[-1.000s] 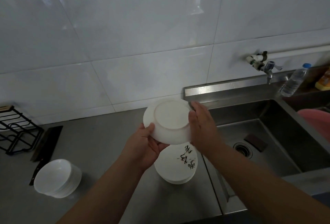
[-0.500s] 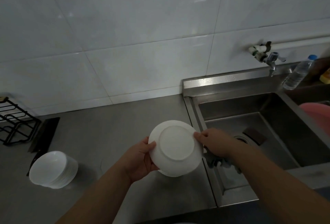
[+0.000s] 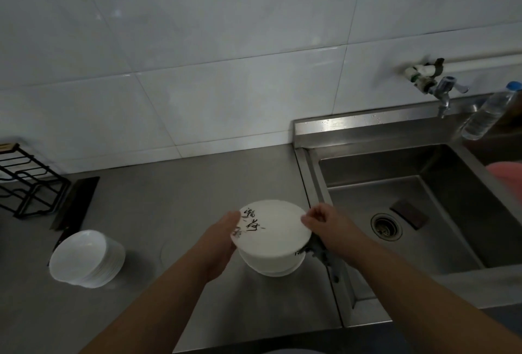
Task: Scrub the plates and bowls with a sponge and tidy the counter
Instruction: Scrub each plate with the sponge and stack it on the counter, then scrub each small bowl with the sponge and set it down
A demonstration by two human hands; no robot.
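I hold a white plate (image 3: 275, 231) with black brush writing face up, just above or on a stack of white plates (image 3: 272, 266) on the steel counter. My left hand (image 3: 223, 238) grips its left rim. At the right rim my right hand (image 3: 324, 225) pinches the edge. A dark rag-like scrubber (image 3: 322, 255) shows under my right hand on the sink's edge; whether the hand holds it I cannot tell. A stack of white bowls (image 3: 87, 259) sits at the left of the counter.
The steel sink (image 3: 452, 240) lies to the right, with a drain (image 3: 386, 225) and a dark pad (image 3: 408, 214) inside. Above it are a tap (image 3: 443, 91), a water bottle (image 3: 488, 112) and a pink basin (image 3: 505, 175). A black wire rack (image 3: 25, 181) and a cleaver (image 3: 74, 202) stand far left.
The plate was held bottom up in front of the wall; now it is turned face up and lowered over the plate stack. Both hands came down with it.
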